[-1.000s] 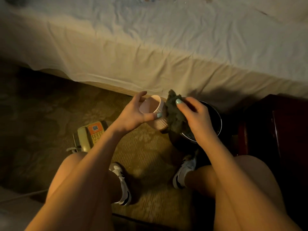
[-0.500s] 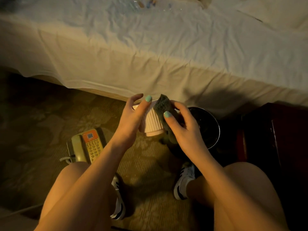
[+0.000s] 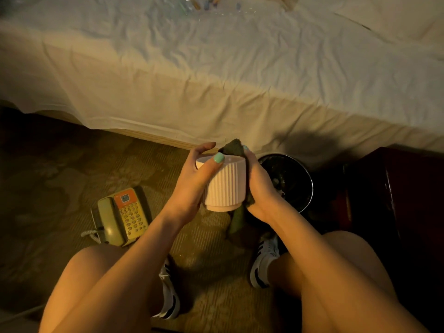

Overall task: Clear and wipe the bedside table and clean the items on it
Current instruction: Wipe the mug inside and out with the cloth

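Note:
A ribbed white pot is held upright above the carpet, between my knees. My left hand grips its left side, thumb over the rim. My right hand presses a dark green cloth against the pot's right side; the cloth sticks up past the rim and hangs below the base. The dark wooden bedside table stands at the right edge of the view, its top mostly hidden in shadow.
A yellow desk phone with an orange panel lies on the carpet to the left. A round black bin sits behind my right hand. The bed with a white sheet fills the far side. My shoes rest on the carpet.
The pot has been turned from tilted with its opening toward me to upright. My right hand with the cloth has slid from the rim onto the pot's right side.

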A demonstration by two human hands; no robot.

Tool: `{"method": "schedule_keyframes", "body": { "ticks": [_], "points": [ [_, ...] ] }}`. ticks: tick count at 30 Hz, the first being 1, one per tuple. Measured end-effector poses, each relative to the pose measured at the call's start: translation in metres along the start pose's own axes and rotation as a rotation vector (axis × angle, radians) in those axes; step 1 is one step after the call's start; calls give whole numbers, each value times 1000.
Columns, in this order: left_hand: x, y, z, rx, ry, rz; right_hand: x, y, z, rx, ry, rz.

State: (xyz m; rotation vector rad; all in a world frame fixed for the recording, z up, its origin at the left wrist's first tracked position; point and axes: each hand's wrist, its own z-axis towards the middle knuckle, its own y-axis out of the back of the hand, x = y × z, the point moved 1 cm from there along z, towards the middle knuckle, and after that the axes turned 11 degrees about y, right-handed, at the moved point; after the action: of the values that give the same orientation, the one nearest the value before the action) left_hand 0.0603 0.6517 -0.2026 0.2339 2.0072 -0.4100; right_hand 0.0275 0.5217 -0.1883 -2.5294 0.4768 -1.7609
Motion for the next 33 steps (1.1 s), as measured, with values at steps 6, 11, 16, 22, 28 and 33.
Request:
{"method": "schedule_keyframes", "body": {
  "ticks": [6, 11, 16, 22, 28, 33],
  "points": [
    [-2, 6, 10, -17, -6, 150, -10, 16, 0, -10, -45, 58],
    [-3, 3, 8, -60, -37, 326, 0, 30, -4, -111, 172, -148],
    [-6, -2, -12, -89, -103, 367, 7, 27, 1, -187, 298, -260],
    [-1, -14, -13, 36, -47, 246, 5, 16, 1, -287, 472, -325],
    [-12, 6, -5, 26, -95, 228, 13, 11, 3, -190, 449, -342],
    [-8, 8, 0, 51, -59, 241, 11, 15, 12, -245, 465, -564]
  ]
}}
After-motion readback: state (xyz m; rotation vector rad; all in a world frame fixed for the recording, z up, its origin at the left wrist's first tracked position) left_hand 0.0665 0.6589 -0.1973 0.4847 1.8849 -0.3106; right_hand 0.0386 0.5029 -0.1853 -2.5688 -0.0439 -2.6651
